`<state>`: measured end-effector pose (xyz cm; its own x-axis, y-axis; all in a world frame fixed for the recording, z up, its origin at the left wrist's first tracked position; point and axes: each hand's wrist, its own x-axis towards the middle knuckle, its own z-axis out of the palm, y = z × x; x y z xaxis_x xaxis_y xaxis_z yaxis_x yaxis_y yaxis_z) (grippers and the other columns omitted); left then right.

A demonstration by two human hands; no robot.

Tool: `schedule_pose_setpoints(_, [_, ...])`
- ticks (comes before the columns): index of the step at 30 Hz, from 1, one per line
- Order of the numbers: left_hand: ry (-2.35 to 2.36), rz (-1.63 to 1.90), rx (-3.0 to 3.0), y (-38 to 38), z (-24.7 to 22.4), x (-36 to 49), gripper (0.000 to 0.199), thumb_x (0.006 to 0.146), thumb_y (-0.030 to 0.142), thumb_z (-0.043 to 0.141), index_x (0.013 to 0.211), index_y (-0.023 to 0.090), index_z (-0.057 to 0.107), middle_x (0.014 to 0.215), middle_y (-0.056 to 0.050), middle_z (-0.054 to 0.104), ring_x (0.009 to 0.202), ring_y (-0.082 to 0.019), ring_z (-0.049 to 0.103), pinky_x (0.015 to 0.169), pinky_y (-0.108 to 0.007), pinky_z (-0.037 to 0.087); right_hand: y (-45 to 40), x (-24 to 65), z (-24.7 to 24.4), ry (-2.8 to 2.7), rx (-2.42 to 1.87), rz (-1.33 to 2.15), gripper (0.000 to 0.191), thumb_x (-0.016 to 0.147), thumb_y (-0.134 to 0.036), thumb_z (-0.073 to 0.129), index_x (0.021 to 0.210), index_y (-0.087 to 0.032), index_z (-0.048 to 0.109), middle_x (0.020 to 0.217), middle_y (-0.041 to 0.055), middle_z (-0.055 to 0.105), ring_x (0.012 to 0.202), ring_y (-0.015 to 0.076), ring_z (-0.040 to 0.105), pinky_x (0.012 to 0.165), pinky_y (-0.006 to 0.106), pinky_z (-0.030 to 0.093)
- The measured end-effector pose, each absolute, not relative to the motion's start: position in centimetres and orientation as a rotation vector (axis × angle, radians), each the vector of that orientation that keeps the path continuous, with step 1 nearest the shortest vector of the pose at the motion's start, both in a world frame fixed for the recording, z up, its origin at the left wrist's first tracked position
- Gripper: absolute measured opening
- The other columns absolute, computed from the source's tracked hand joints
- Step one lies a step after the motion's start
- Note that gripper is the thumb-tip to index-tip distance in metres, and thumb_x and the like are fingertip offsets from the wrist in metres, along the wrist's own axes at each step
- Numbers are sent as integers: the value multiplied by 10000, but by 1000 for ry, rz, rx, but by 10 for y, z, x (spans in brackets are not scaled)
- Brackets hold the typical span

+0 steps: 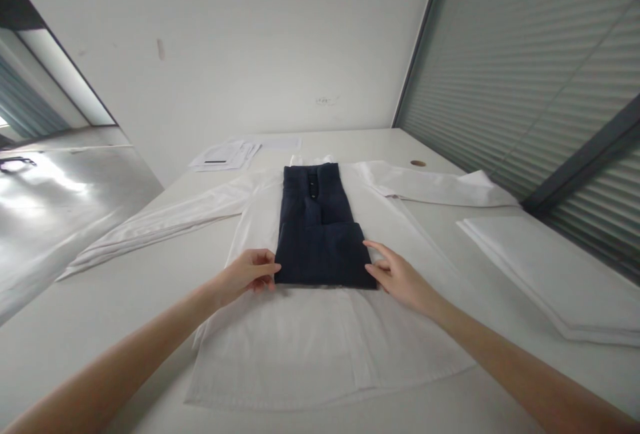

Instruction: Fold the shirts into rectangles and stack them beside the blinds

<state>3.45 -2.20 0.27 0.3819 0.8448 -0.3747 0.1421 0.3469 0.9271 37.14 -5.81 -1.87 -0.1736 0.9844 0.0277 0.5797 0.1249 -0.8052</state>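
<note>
Folded dark navy trousers [323, 254] lie in the middle of a white long-sleeved shirt [280, 354] spread flat with its sleeves out. The waistband with a dark label points away from me, and the folded edge faces me. My left hand [253, 269] is closed at the near left corner of the trousers, thumb on top and the other fingers curled at the edge. On the right edge rests my right hand [395, 277], index finger and thumb apart, both tips touching the fabric. Its remaining fingers are partly hidden.
A white table [165, 327] carries everything. Papers with a black strip [225, 155] lie at the back left. To the right is a folded white sheet-like stack [560, 274]. A round cable hole [418, 163] sits near the blinds [500, 74]; a white wall [260, 41] stands behind.
</note>
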Motion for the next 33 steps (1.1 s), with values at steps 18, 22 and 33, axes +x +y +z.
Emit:
schedule_pose_setpoints(18, [1186, 573, 1190, -32, -4, 30, 733, 597, 472, 883, 1085, 228, 393, 597, 54, 649, 559, -171, 684, 569, -276, 568, -69, 366, -29, -1905, -1744, 558, 488, 938, -341, 416, 1390, -170, 483, 733, 24, 677, 707, 245, 653, 675, 350, 449])
schedule_pose_setpoints(22, [1211, 559, 1286, -30, -8, 25, 738, 644, 483, 839, 1190, 223, 416, 726, 12, 667, 608, -194, 696, 558, -308, 575, -71, 367, -32, -1912, -1728, 487, 435, 961, -377, 417, 1332, -185, 537, 722, 19, 656, 691, 239, 654, 648, 349, 472])
schedule_pose_setpoints(33, [992, 604, 2700, -13, 18, 69, 440, 1016, 421, 434, 1398, 215, 512, 1510, -98, 459, 1447, -257, 347, 1177, -491, 330, -44, 351, -2, -2438, -1268, 43, 556, 1012, -521, 398, 1457, -200, 490, 1533, 148, 417, 1429, 312, 346, 1136, 540, 317])
